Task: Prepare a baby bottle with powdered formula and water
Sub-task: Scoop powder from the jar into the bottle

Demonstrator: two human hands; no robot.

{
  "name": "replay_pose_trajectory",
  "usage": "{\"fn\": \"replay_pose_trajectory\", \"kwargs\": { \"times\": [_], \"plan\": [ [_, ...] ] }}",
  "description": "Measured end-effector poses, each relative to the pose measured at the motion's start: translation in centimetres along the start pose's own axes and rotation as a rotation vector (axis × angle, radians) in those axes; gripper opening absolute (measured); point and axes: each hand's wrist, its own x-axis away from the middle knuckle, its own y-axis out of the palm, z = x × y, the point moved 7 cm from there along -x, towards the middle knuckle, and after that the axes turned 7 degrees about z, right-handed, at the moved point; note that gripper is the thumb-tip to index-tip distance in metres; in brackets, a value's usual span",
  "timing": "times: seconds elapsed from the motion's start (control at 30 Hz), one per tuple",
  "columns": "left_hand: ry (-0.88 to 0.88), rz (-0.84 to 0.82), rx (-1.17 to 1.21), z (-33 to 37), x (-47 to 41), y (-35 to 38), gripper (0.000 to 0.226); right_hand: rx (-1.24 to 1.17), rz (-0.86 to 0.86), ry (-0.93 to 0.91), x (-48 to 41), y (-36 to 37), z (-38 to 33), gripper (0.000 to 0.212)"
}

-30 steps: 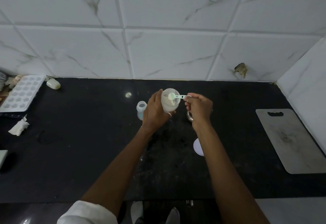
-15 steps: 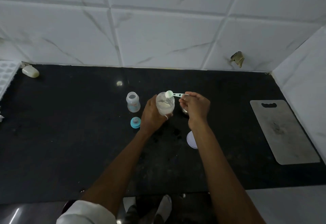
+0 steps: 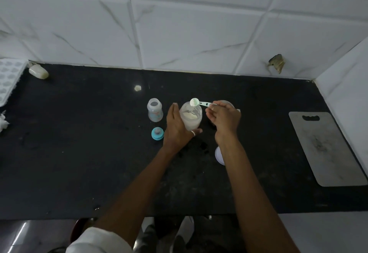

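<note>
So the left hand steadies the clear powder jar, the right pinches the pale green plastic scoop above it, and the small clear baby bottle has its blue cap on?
No: the head view shows the round blue cap off, lying on the black counter near the open small clear baby bottle. The rest stands.

No text can be read; the print on the baby bottle (image 3: 155,113) is too blurred.

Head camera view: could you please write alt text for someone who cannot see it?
The left hand holds a jar of white powder while the right hand pinches a scoop at its mouth; an open baby bottle stands beside it.
</note>
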Motion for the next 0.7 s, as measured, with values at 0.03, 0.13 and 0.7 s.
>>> {"fn": "replay_pose_trajectory", "kwargs": {
  "times": [0.03, 0.13, 0.7],
  "plan": [
    [0.006, 0.007, 0.006, 0.4, 0.4, -0.3, 0.129, -0.011, 0.002, -0.003, 0.2, 0.2, -0.3, 0.01],
    [0.082, 0.043, -0.007, 2.0, 0.6, -2.3, 0.118, -0.058, -0.02, -0.001, 1.3, 1.3, -1.2, 0.012],
    [-0.143, -0.003, 0.045, -4.8, -5.1, -11.5, 0.098, 0.005, -0.115, -0.02, 5.0, 8.6, -1.0, 0.013]
  ]
}}
